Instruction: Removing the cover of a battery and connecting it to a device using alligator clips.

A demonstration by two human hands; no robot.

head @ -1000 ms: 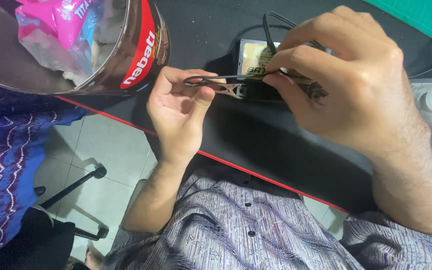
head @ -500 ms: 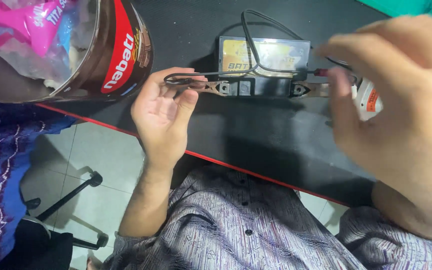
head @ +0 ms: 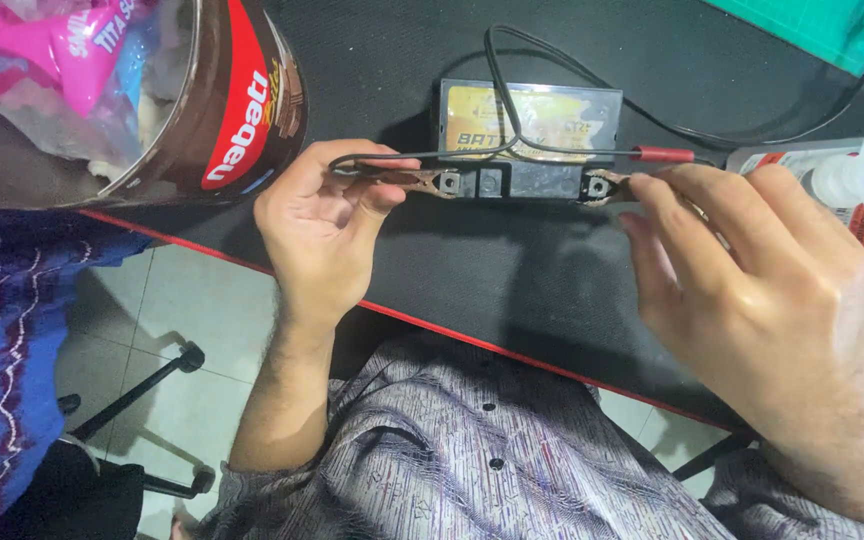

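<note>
A small black battery (head: 532,140) with a yellow label lies on the black desk (head: 512,270). My left hand (head: 324,215) pinches a black-handled alligator clip (head: 417,181) whose jaw sits on the battery's left terminal. My right hand (head: 742,275) holds the other clip (head: 607,186) at the right terminal; a red sleeve (head: 664,154) on its lead shows above my fingers. Black wires (head: 500,80) loop over the battery's top and run off to the upper right.
A round tin (head: 167,100) holding pink snack packets stands at the desk's left corner. A white plastic bottle (head: 857,180) lies at the right edge. A green mat (head: 832,30) is at the far right. Tiled floor and a chair base (head: 152,380) lie below.
My right hand has drawn back from over the battery to its right end, uncovering the battery. The view shifted so the battery sits higher. My left hand keeps its clip at the left terminal.
</note>
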